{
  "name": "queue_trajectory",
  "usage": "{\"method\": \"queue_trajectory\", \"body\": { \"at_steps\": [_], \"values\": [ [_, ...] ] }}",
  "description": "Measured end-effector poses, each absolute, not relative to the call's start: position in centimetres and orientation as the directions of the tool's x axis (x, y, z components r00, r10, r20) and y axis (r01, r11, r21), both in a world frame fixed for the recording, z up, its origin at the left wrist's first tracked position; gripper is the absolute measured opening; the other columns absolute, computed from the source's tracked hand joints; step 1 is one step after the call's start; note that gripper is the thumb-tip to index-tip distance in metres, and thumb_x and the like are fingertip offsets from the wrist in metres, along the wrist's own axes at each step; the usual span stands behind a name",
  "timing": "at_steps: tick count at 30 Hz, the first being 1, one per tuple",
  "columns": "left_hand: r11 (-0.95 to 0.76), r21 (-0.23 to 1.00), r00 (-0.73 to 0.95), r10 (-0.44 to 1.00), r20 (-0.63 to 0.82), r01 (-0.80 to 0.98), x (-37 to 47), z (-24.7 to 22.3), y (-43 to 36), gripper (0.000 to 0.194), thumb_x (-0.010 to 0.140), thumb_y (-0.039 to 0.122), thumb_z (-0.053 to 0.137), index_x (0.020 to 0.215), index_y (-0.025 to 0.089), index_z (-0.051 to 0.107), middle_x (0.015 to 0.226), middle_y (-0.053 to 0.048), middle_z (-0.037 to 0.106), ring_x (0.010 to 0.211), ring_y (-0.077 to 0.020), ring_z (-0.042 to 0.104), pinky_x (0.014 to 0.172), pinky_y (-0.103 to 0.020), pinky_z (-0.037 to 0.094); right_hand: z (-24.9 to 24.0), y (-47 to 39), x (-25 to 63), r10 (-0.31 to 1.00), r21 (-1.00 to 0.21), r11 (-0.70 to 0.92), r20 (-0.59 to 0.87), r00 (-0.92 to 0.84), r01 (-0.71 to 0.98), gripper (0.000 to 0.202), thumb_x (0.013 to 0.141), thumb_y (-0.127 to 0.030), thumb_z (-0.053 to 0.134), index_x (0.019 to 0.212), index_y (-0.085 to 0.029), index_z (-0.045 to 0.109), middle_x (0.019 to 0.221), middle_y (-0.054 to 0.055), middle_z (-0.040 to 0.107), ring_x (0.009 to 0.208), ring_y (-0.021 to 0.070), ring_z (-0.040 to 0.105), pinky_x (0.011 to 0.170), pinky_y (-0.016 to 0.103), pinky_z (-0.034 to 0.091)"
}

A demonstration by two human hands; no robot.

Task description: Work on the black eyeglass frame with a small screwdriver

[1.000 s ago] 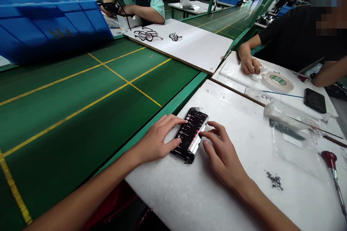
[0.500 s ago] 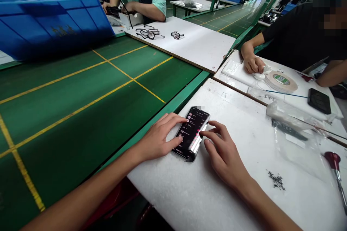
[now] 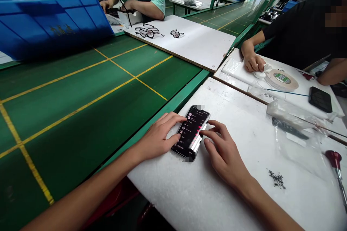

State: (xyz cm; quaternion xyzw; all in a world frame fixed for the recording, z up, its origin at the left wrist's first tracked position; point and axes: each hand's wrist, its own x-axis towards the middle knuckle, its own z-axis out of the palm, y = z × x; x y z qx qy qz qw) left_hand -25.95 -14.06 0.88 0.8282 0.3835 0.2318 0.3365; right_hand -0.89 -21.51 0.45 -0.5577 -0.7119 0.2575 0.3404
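A smartphone [image 3: 193, 130] with a dark, lit screen showing a list lies on the white tabletop [image 3: 173, 191], face up and slightly turned. My left hand [image 3: 159, 135] rests at its left side, with index fingertip and thumb tip apart and touching the phone's left edge. On the other side is my right hand [image 3: 223, 146], its fingers loosely bent and spread, fingertips at the phone's right edge. Neither hand wraps round the phone. A small pile of tiny black pieces [image 3: 276, 179] lies to the right of my right forearm.
A red-handled screwdriver [image 3: 334, 160] and clear plastic bags [image 3: 295, 144] lie at right. Beyond, a co-worker's hand [image 3: 255, 62] rests by a tape roll [image 3: 283, 79] and a black phone [image 3: 320, 99]. Left are a green conveyor belt [image 3: 81, 122], a blue bin [image 3: 54, 21] and glasses frames [image 3: 149, 31].
The belt's yellow lines have shifted slightly to the right. The list on the phone screen sits a little differently. Both my hands stay almost still at the phone's edges.
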Motion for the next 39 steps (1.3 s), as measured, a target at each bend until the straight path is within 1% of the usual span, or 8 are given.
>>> {"method": "queue_trajectory", "body": {
  "at_steps": [7, 11, 19, 22, 25, 31, 36, 39],
  "values": [
    [-0.458, 0.764, 0.604, 0.789, 0.114, 0.454, -26.03, 1.11, -13.94, 0.040, 0.099, 0.016, 0.050, 0.137, 0.029, 0.056, 0.136, -0.001, 0.059, 0.123, -0.0238, 0.054, 0.109, -0.041, 0.040, 0.71, -21.58, -0.71, 0.961, -0.758, 0.277, 0.207, -0.186, 0.590, 0.032, 0.103, -0.027, 0.054, 0.130, -0.033, 0.069, 0.152, 0.007, 0.045, 0.121, 0.0259, 0.059, 0.107, 0.051, 0.051],
    [-0.449, 0.774, 0.601, 0.791, 0.112, 0.447, -26.09, 1.18, -13.99, 0.040, 0.100, 0.016, 0.047, 0.137, 0.029, 0.057, 0.136, -0.002, 0.060, 0.124, -0.0237, 0.054, 0.109, -0.040, 0.040, 0.56, -21.77, -0.57, 0.953, -0.744, 0.296, 0.191, -0.233, 0.599, 0.031, 0.101, -0.025, 0.056, 0.126, -0.033, 0.072, 0.156, 0.006, 0.041, 0.127, 0.0284, 0.055, 0.108, 0.054, 0.049],
    [-0.443, 0.777, 0.598, 0.794, 0.109, 0.447, -26.02, 1.06, -13.98, 0.038, 0.102, 0.018, 0.045, 0.137, 0.028, 0.057, 0.136, -0.002, 0.060, 0.125, -0.0243, 0.053, 0.109, -0.040, 0.039, 0.27, -21.67, -0.63, 0.964, -0.762, 0.264, 0.201, -0.172, 0.591, 0.042, 0.095, -0.012, 0.045, 0.128, -0.028, 0.066, 0.152, 0.009, 0.044, 0.128, 0.0274, 0.054, 0.108, 0.053, 0.049],
    [-0.448, 0.776, 0.599, 0.792, 0.115, 0.443, -26.02, 1.11, -13.98, 0.038, 0.102, 0.018, 0.045, 0.136, 0.027, 0.058, 0.135, -0.003, 0.060, 0.123, -0.0243, 0.054, 0.109, -0.040, 0.040, 0.47, -21.75, -0.47, 0.950, -0.747, 0.308, 0.211, -0.230, 0.589, 0.046, 0.091, -0.010, 0.049, 0.129, -0.029, 0.067, 0.155, 0.007, 0.041, 0.132, 0.0282, 0.051, 0.111, 0.053, 0.048],
    [-0.456, 0.771, 0.598, 0.792, 0.123, 0.444, -26.02, 1.12, -13.99, 0.037, 0.102, 0.019, 0.046, 0.136, 0.027, 0.058, 0.135, -0.004, 0.061, 0.122, -0.0252, 0.055, 0.107, -0.041, 0.041, 0.54, -21.82, -0.40, 0.928, -0.705, 0.366, 0.230, -0.292, 0.608, 0.047, 0.088, -0.009, 0.050, 0.124, -0.031, 0.070, 0.158, 0.004, 0.039, 0.141, 0.0303, 0.045, 0.114, 0.055, 0.044],
    [-0.452, 0.767, 0.594, 0.796, 0.117, 0.455, -25.98, 1.14, -13.99, 0.037, 0.101, 0.019, 0.046, 0.135, 0.027, 0.058, 0.136, -0.005, 0.061, 0.123, -0.0267, 0.055, 0.108, -0.043, 0.042, 0.21, -21.74, -0.52, 0.956, -0.718, 0.295, 0.228, -0.188, 0.631, 0.044, 0.091, -0.009, 0.045, 0.123, -0.029, 0.068, 0.153, 0.007, 0.043, 0.143, 0.0301, 0.042, 0.118, 0.058, 0.040],
    [-0.460, 0.761, 0.594, 0.795, 0.123, 0.458, -25.94, 1.16, -13.99, 0.038, 0.100, 0.017, 0.047, 0.134, 0.027, 0.059, 0.134, -0.004, 0.062, 0.122, -0.0258, 0.055, 0.107, -0.042, 0.042, 0.49, -21.78, -0.37, 0.945, -0.731, 0.324, 0.225, -0.236, 0.600, 0.046, 0.091, -0.009, 0.047, 0.127, -0.030, 0.068, 0.155, 0.007, 0.042, 0.142, 0.0303, 0.045, 0.117, 0.057, 0.042],
    [-0.465, 0.756, 0.593, 0.795, 0.128, 0.460, -25.91, 1.17, -13.96, 0.038, 0.099, 0.017, 0.047, 0.134, 0.028, 0.059, 0.134, -0.004, 0.062, 0.121, -0.0256, 0.056, 0.108, -0.042, 0.042, 0.59, -21.81, -0.32, 0.934, -0.725, 0.349, 0.218, -0.283, 0.594, 0.045, 0.090, -0.008, 0.048, 0.121, -0.030, 0.071, 0.155, 0.006, 0.042, 0.140, 0.0304, 0.046, 0.114, 0.056, 0.045]
  ]
}}
